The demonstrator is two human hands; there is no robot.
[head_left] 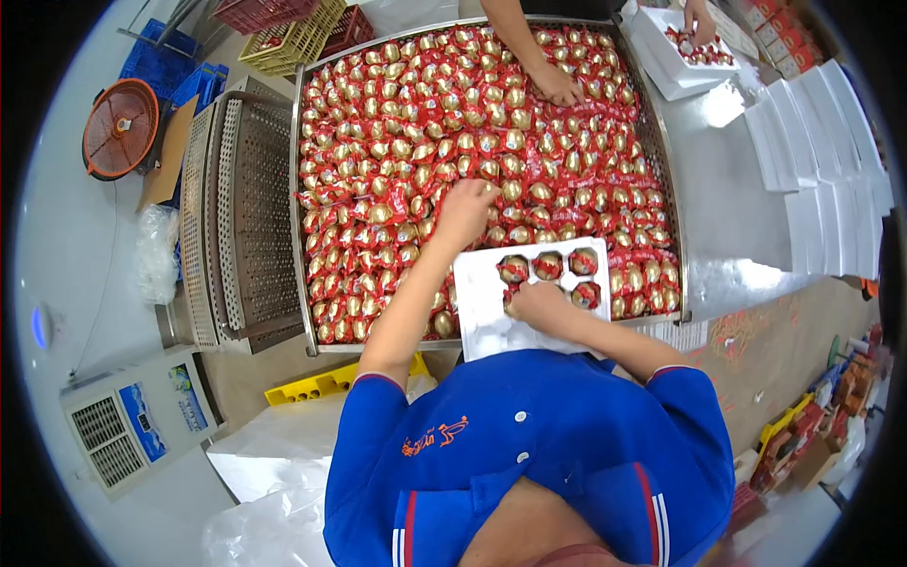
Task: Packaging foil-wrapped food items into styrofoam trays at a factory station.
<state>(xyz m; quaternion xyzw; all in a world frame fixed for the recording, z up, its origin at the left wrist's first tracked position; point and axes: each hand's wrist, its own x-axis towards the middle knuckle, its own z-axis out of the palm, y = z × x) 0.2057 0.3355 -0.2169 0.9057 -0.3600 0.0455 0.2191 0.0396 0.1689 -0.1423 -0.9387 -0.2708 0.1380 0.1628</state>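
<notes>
Gold balls or eggs in red-edged clear wrappers [519, 118] lie in dense rows in a large perforated metal tray [296, 212]. My left hand [464, 211] is over the middle rows, fingers bent down among the wrapped pieces; whether it grips one cannot be told. A white foam tray [478, 298] with round cells rests over the near edge of the metal tray, against my body. Several of its far and right cells hold wrapped pieces [548, 266]. My right hand [537, 305] has its fingertips around a wrapped piece [509, 300] at a cell; the hand hides part of the tray.
A co-worker's hand [560, 85] reaches into the far rows; another hand [701, 28] is at a white foam box [673, 57]. Stacked white foam boxes [815, 142] stand on a metal table [723, 220] at right. Perforated metal trays [262, 212] stand at left, near a fan [122, 127].
</notes>
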